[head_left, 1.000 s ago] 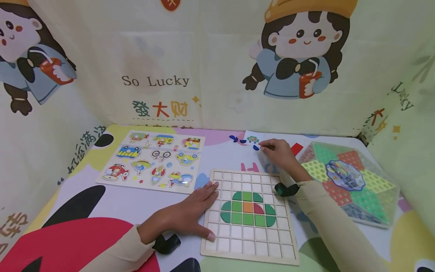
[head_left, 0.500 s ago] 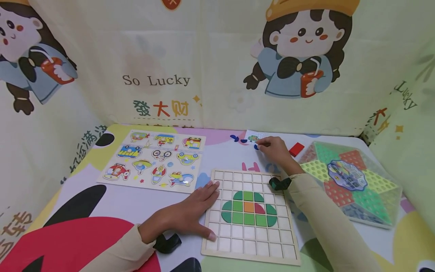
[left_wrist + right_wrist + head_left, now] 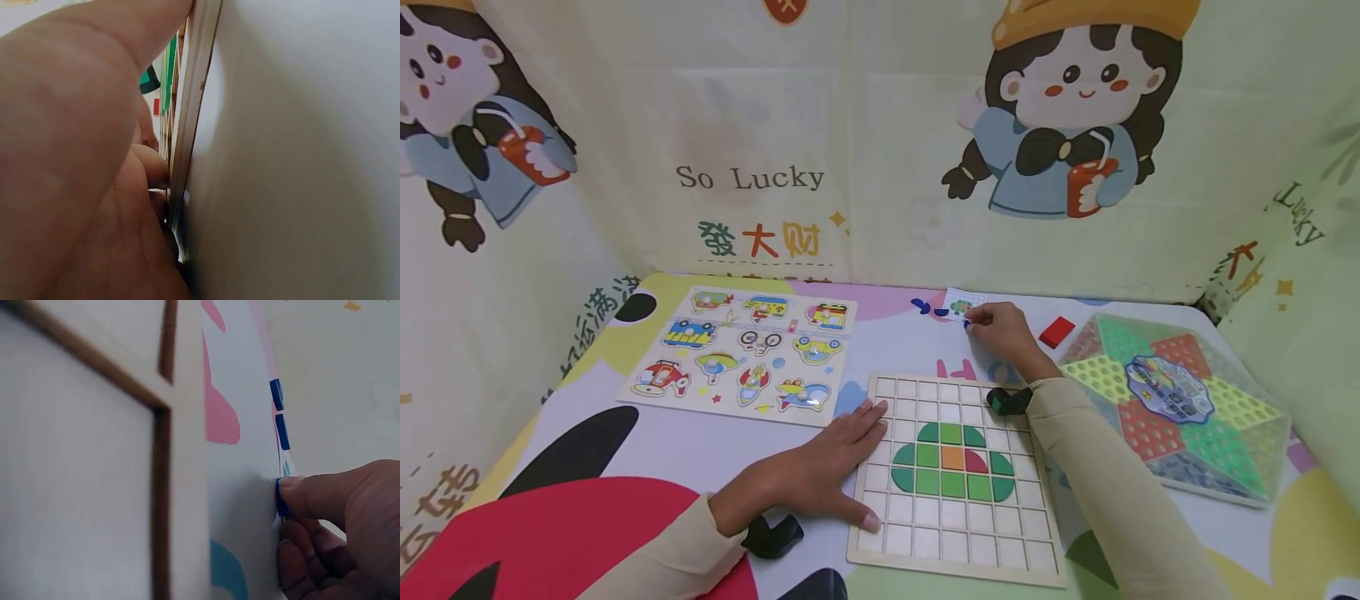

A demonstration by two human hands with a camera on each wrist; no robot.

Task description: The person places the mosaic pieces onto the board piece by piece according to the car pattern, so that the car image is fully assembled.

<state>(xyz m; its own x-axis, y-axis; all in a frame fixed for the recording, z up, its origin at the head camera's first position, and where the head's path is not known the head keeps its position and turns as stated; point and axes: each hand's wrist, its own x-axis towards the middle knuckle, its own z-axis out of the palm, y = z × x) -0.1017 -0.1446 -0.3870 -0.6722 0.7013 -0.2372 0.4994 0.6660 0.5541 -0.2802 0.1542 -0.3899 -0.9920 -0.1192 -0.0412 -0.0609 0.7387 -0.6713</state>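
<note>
My left hand [image 3: 820, 471] lies with spread fingers on the left edge of a wooden grid board [image 3: 962, 562]. In the board's cells sit green tiles [image 3: 952, 484], an orange tile [image 3: 952, 457] and a red tile [image 3: 975, 461]. Beyond the board's far edge, my right hand [image 3: 1006, 332] pinches a small blue tile [image 3: 282, 499], with the thumb tip over its face in the right wrist view. This tile is at the near edge of a small pattern card [image 3: 964, 300], partly covered by the fingers. Other blue tiles [image 3: 920, 307] lie left of the card.
A wooden picture puzzle [image 3: 730, 354] with vehicle shapes lies at the back left. To the right are a red block [image 3: 1057, 332] and a clear hexagonal box [image 3: 1176, 412] of coloured panels. A printed cloth wall [image 3: 887, 233] stands along the table's far edge.
My right hand has shifted slightly left and now covers more of the blue tile by the card. The red block shows more fully. My left hand stays on the board.
</note>
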